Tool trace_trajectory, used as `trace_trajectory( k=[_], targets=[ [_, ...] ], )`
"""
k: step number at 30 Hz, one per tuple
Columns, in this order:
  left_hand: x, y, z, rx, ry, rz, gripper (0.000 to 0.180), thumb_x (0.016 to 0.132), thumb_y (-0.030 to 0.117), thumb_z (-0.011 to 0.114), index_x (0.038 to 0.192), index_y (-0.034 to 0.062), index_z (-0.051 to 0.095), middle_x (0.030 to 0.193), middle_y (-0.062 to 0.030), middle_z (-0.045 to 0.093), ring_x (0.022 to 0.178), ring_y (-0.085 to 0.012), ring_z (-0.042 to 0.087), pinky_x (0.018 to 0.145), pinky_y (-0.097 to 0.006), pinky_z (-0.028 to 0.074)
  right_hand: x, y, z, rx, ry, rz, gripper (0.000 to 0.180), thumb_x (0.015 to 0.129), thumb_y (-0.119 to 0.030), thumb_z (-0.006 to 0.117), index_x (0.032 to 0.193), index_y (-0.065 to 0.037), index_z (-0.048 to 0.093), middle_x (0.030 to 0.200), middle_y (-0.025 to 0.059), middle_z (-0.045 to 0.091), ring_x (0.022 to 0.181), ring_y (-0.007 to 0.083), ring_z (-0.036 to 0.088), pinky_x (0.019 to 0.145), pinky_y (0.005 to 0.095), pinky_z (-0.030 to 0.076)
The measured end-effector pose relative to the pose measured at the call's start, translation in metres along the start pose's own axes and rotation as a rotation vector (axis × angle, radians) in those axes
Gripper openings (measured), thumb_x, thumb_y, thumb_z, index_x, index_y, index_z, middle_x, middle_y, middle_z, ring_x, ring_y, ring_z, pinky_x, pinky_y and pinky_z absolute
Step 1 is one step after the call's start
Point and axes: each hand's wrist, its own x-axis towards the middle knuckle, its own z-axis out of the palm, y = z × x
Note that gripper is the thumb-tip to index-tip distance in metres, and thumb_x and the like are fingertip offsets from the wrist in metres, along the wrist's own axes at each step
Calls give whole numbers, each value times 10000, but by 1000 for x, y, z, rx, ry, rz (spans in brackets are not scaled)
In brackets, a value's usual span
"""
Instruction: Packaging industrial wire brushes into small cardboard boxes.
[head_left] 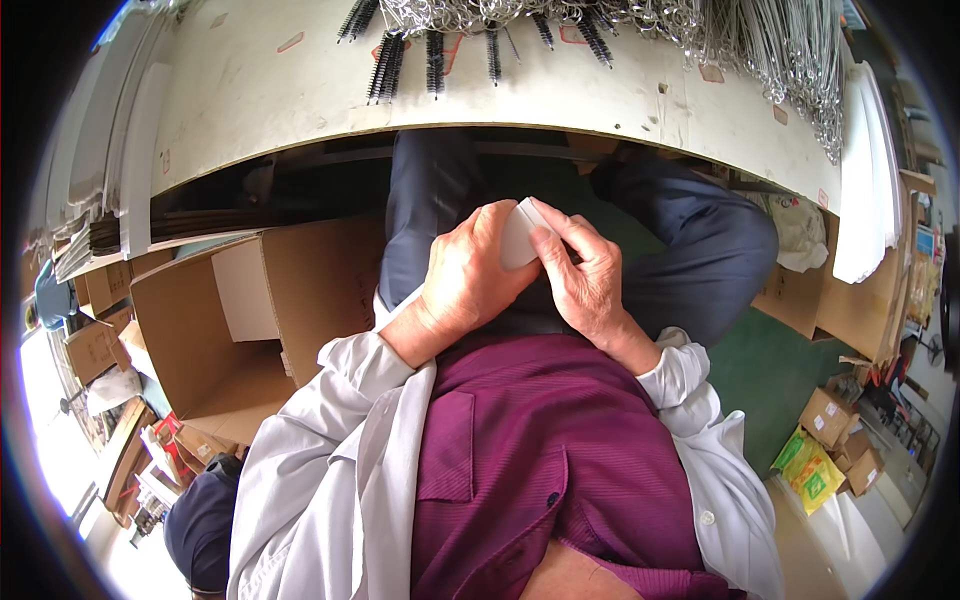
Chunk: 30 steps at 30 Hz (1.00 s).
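We hold a small white block (518,238) between our 2 hands, low over our lap and below the near edge of the desk (560,95). Our left hand (465,275) wraps around it from the left, fingers (490,225) curled and clenched on its side, so only the upper right part of the block shows. Our right hand (585,280) meets it from the right, fingers (560,235) pressed flat along its top edge and thumb laid on its face. Beyond the fingers, the desk carries black spiral bindings (390,60) and a heap of silvery wire loops (700,30). Left of our left fingers stands an open cardboard box (230,320). Under the fingers lie dark trousers (690,260), with a purple shirt (540,450) nearer to us.
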Motion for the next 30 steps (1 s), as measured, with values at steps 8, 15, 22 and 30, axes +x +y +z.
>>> trace_trajectory(
  k=[8, 15, 22, 30],
  targets=[
    [-1, 0, 6, 15, 9, 96, 529, 722, 213, 865, 1151, 35, 614, 966, -150, 719, 838, -353, 735, 693, -449, 609, 11, 1, -10, 208, -51, 179, 249, 1009, -109, 650, 1166, 67, 732, 877, 108, 782, 757, 73, 661, 661, 271, 529],
    [-5, -2, 9, 58, -57, 73, 575, 737, 229, 876, 1216, 36, 624, 1055, -157, 729, 916, -354, 738, 763, -443, 612, 18, -7, -22, -86, -185, 148, 186, 988, -53, 663, 1116, 52, 749, 841, 72, 761, 718, 48, 620, 627, 238, 501],
    [-12, -5, 11, 107, -85, 38, 582, 738, 243, 880, 1216, 36, 621, 1050, -149, 727, 913, -351, 738, 762, -447, 613, 8, 0, -12, 72, -70, 179, 128, 954, -48, 697, 1021, 44, 754, 731, 108, 732, 621, 53, 596, 561, 265, 480],
    [-10, -5, 9, 63, -44, 90, 572, 740, 251, 891, 1200, 44, 622, 1021, -144, 729, 898, -353, 738, 740, -442, 613, 13, 6, -17, 330, -114, 371, 125, 964, -69, 720, 976, 52, 748, 775, 32, 738, 674, 26, 602, 585, 230, 484]
  ],
)
